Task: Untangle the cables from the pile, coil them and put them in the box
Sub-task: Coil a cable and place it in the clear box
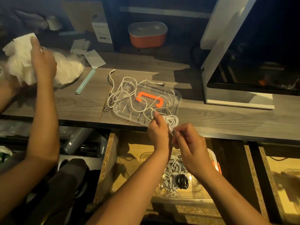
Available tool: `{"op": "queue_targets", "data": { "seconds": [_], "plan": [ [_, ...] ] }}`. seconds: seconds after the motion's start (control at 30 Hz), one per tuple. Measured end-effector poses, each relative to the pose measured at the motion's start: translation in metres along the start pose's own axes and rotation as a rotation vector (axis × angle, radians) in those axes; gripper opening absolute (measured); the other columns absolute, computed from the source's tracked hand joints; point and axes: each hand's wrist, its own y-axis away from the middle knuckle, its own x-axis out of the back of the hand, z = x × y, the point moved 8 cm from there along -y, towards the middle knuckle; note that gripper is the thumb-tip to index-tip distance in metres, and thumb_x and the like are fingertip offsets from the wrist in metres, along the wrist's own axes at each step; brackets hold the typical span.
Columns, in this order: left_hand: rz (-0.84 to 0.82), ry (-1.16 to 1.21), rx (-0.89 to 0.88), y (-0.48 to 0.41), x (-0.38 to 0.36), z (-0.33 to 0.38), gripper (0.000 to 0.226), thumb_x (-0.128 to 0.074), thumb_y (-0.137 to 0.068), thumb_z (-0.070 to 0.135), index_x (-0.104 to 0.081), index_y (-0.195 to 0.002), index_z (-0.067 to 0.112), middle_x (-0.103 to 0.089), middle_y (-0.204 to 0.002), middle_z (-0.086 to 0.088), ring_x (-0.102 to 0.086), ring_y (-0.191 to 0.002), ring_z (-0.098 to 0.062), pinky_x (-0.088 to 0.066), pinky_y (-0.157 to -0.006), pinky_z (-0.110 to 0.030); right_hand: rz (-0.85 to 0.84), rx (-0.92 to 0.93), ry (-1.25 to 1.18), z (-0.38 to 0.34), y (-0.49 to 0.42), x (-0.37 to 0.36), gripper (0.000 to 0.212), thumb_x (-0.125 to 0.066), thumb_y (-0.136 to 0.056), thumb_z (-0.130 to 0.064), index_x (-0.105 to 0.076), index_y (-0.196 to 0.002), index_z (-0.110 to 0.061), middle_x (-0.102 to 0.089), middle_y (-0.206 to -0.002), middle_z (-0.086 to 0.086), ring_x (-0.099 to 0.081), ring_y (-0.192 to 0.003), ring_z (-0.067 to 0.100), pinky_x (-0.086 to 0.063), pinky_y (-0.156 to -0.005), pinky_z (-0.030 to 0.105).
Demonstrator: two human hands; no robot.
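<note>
Ok, labels first: white card (pixel 102 32) is leaning at the back w/ print on it, too blurred to read; no other legible txt.

Containers: clear box (pixel 198 189) is sitting in the open drawer (pixel 105 168) below the counter (pixel 73 103). It's holding several coiled white cables (pixel 172 171) plus one black coil (pixel 182 181). Flat lid (pixel 177 98) w/ orange handle (pixel 150 99) is lying on the counter. Loose white cable (pixel 123 88) is sprawling over it in tangled loops, its plug end (pixel 162 84) reaching past the lid's far edge.

Left hand (pixel 158 132) is pinching a small white coil (pixel 172 121) just over the lid's near edge, fingers clamped on it. Right hand (pixel 190 143) is pinching the same coil's loose end just beside it, fingers curled tight on the strand.

Orange pot (pixel 147 38) w/ see-through cover is sitting on the back shelf; contents not visible.

Far left, another person's hand (pixel 43 62) is pressing on crumpled white paper (pixel 17 62) atop a clear bag (pixel 69 70). Teal strip (pixel 85 82) is lying near it. White appliance (pixel 235 98) is standing on the R side of the counter.
</note>
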Motion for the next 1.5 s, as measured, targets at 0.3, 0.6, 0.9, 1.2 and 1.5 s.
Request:
{"op": "queue_targets", "data": {
  "seconds": [0.3,0.6,0.9,1.2,1.5],
  "plan": [
    [-0.011,0.024,-0.19,0.001,0.007,0.003,0.05,-0.039,-0.101,0.02,-0.042,-0.051,0.024,-0.04,-0.045,0.009,-0.04,-0.039,-0.006,-0.028,-0.05,-0.029,0.162,-0.112,0.003,0.004,0.005,0.0,0.013,-0.05,-0.095,-0.007,-0.051,-0.094,-0.02,-0.059,-0.068,-0.01,-0.061,-0.064,0.003,-0.042,-0.053,0.009],
    [-0.009,0.022,-0.191,0.005,0.006,-0.001,0.048,-0.04,-0.1,0.016,-0.048,-0.053,0.011,-0.045,-0.048,0.004,-0.047,-0.043,0.0,-0.027,-0.045,-0.016,0.298,-0.167,-0.023,0.009,0.012,0.009,0.012,-0.053,-0.093,-0.006,-0.053,-0.09,-0.018,-0.066,-0.068,-0.006,-0.064,-0.061,0.008,-0.051,-0.052,0.029],
    [0.017,0.03,-0.408,0.014,0.008,0.013,0.043,-0.042,-0.095,0.029,-0.05,-0.057,0.009,-0.047,-0.051,-0.001,-0.046,-0.045,-0.001,-0.027,-0.045,-0.013,0.309,-0.182,-0.008,0.008,0.013,0.012,0.007,-0.058,-0.089,-0.007,-0.059,-0.088,-0.014,-0.067,-0.069,-0.006,-0.066,-0.061,0.01,-0.054,-0.053,0.039],
    [0.013,0.029,-0.574,0.01,0.009,0.022,0.037,-0.033,-0.091,0.033,-0.043,-0.059,0.018,-0.036,-0.049,0.018,-0.042,-0.045,0.003,-0.025,-0.047,-0.011,0.25,-0.156,-0.113,0.006,0.012,0.009,0.024,-0.052,-0.092,-0.009,-0.068,-0.104,-0.022,-0.059,-0.086,-0.012,-0.064,-0.073,0.017,-0.057,-0.059,0.029],
    [-0.008,-0.047,-0.665,0.006,0.002,0.023,0.047,-0.036,-0.093,0.025,-0.051,-0.056,0.0,-0.043,-0.047,-0.004,-0.035,-0.046,-0.013,-0.025,-0.044,-0.024,0.328,-0.191,-0.176,0.001,0.015,0.016,0.029,-0.07,-0.081,-0.001,-0.066,-0.082,-0.03,-0.068,-0.069,-0.009,-0.067,-0.065,0.009,-0.053,-0.059,0.018]
  ]
}}
